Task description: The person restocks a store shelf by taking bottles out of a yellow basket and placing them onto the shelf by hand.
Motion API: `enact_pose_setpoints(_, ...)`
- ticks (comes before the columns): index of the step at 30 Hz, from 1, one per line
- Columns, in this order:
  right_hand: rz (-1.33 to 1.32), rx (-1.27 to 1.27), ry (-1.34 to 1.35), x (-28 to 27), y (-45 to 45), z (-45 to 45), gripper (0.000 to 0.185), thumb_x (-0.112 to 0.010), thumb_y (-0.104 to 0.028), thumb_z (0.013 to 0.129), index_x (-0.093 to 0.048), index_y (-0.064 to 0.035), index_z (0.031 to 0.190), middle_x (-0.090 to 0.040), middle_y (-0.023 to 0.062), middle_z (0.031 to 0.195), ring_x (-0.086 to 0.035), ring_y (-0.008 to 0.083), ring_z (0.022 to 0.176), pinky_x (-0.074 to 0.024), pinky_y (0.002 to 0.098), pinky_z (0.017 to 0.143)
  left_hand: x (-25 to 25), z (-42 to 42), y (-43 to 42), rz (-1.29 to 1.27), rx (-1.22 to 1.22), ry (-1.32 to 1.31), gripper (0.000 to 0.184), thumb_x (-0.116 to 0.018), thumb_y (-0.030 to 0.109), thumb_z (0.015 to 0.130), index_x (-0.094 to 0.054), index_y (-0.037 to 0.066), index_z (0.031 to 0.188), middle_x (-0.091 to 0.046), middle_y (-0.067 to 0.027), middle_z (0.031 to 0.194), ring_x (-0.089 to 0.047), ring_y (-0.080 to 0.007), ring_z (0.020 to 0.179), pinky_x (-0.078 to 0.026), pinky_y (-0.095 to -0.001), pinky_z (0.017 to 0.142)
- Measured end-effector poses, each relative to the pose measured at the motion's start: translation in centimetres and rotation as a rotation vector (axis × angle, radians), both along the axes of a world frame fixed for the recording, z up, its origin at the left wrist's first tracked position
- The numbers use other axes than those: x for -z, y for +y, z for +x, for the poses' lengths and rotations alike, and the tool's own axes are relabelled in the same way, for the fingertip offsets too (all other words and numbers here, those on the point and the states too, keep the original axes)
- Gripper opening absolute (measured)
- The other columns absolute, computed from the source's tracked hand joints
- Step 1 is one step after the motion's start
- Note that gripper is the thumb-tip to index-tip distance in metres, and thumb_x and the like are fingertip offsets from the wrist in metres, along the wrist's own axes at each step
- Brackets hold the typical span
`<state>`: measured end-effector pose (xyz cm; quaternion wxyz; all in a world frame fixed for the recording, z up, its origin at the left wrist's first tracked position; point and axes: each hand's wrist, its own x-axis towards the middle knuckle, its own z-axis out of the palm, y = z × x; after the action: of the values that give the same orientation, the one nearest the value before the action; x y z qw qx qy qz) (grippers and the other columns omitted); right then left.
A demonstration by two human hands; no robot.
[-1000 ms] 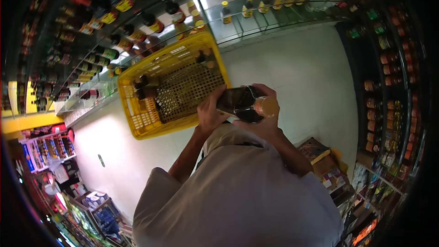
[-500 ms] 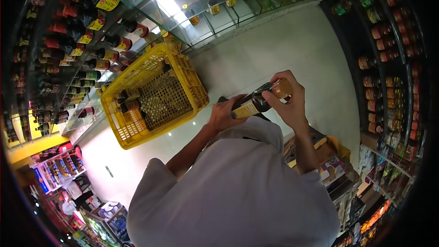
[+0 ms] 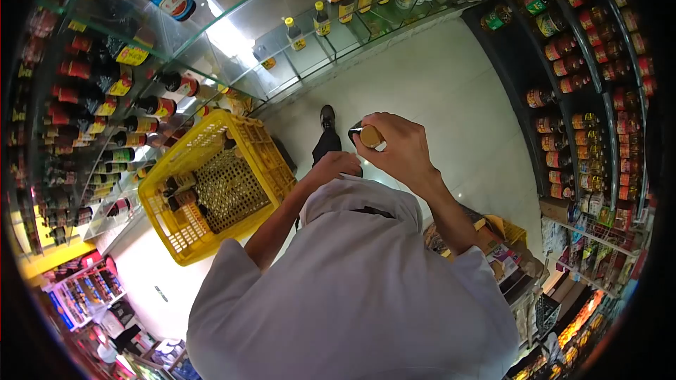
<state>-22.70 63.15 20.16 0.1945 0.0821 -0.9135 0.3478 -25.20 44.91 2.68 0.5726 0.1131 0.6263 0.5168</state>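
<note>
My right hand (image 3: 398,146) is closed around the upper part of a dark sauce bottle (image 3: 369,135). I see the bottle nearly from above, so its tan cap faces me and its body is mostly hidden. Close to my waist, my left hand (image 3: 336,165) is apart from the bottle, its fingers curled together; whatever they may hold is hidden. On my left a yellow plastic crate (image 3: 243,142) stands tilted in view, with a few dark bottles (image 3: 181,192) lying at its far-left side.
Glass shelves (image 3: 296,74) with sauce bottles curve along the front and left. A dark rack (image 3: 517,74) of jars and bottles stands at the right. Cardboard boxes (image 3: 503,257) sit by my right side. My shoe (image 3: 327,117) is on the pale tiled floor (image 3: 436,91).
My left hand has come off the bottle and drawn back toward my waist. The bottle has turned upright in my right hand. My foot has stepped forward, and the view has shifted.
</note>
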Motion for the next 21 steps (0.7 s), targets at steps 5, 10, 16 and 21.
enact_pose_setpoints(5, -0.031, -0.026, 0.049, 0.2, 0.4, -5.7, 0.023, -0.076, -0.012, 0.068, -0.06, -0.0047, 0.084, -0.064, 0.0076, 0.075, -0.063, 0.0224, 0.063, -0.0508, 0.0306, 0.056, -7.1, -6.2, 2.8, 0.062, -0.318, -0.296, 0.063, -0.026, 0.057, 0.096, -0.047, 0.007, 0.127, -0.061, -0.0095, 0.117, -0.059, -0.0246, 0.107, -0.048, -0.0405, 0.089)
enact_pose_setpoints(10, 0.062, -0.08, 0.105, 1.6, -1.0, -11.8, 0.021, -0.071, -0.018, 0.07, -0.056, -0.009, 0.082, -0.058, 0.0045, 0.07, -0.06, 0.0214, 0.062, -0.0486, 0.0318, 0.054, -5.0, -14.5, 2.6, 0.431, -0.5, -0.539, 0.044, -0.038, 0.045, 0.098, -0.046, 0.011, 0.125, -0.055, -0.0095, 0.122, -0.057, -0.0222, 0.106, -0.04, -0.0413, 0.101)
enact_pose_setpoints(16, 0.179, -0.038, 0.144, 5.8, -1.4, -17.6, 0.023, -0.069, -0.021, 0.073, -0.048, -0.0119, 0.074, -0.052, 0.0021, 0.067, -0.057, 0.019, 0.057, -0.0466, 0.0316, 0.051, -3.5, -25.1, 1.4, 0.371, -0.603, -0.404, 0.047, -0.044, 0.045, 0.095, -0.054, 0.005, 0.119, -0.065, -0.0089, 0.109, -0.064, -0.0209, 0.093, -0.048, -0.0351, 0.086)
enact_pose_setpoints(21, 0.242, 0.038, 0.118, 9.6, -0.9, -21.7, 0.019, -0.065, -0.02, 0.077, -0.048, -0.0117, 0.08, -0.053, 0.0026, 0.067, -0.059, 0.0195, 0.058, -0.0477, 0.0325, 0.05, -0.1, -31.5, 1.7, 0.268, -0.698, -0.38, 0.038, -0.054, 0.035, 0.091, -0.056, 0.006, 0.114, -0.067, -0.01, 0.097, -0.065, -0.0201, 0.087, -0.05, -0.0338, 0.084)
